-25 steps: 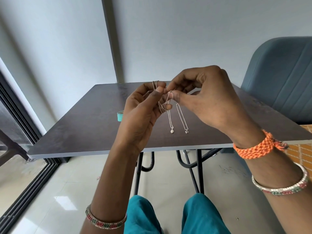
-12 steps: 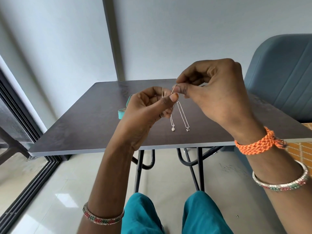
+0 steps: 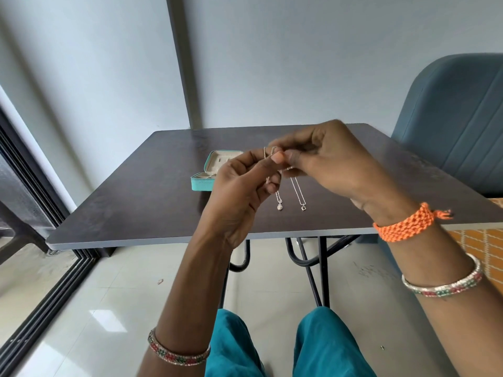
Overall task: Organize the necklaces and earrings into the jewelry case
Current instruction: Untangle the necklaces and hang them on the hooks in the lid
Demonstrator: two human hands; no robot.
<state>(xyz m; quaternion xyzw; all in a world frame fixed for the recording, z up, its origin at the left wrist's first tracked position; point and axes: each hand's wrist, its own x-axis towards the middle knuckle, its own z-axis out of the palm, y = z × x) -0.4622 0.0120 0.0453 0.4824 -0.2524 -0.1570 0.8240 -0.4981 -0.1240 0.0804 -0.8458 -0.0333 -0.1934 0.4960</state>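
Two thin silver necklaces hang between my hands above the dark table (image 3: 141, 208). One ends in a round pendant (image 3: 279, 206), the other in a small dark pendant (image 3: 303, 207). My left hand (image 3: 242, 191) pinches the chains near their top, thumb against forefinger. My right hand (image 3: 332, 161) pinches the same chains right beside it, fingertips meeting the left thumb. A teal jewelry case (image 3: 202, 183) lies open on the table behind my left hand, its beige compartments partly hidden by my fingers. No earrings show.
A blue-grey upholstered chair (image 3: 449, 118) stands at the table's right side. A grey wall with a dark pillar (image 3: 185, 63) rises behind. A sliding-door track (image 3: 40, 289) runs along the floor at left. My knees in teal trousers sit below the table edge.
Both hands have shifted right and apart from the case, which now shows more fully. My right hand came down to meet the left thumb. The pendants still dangle side by side.
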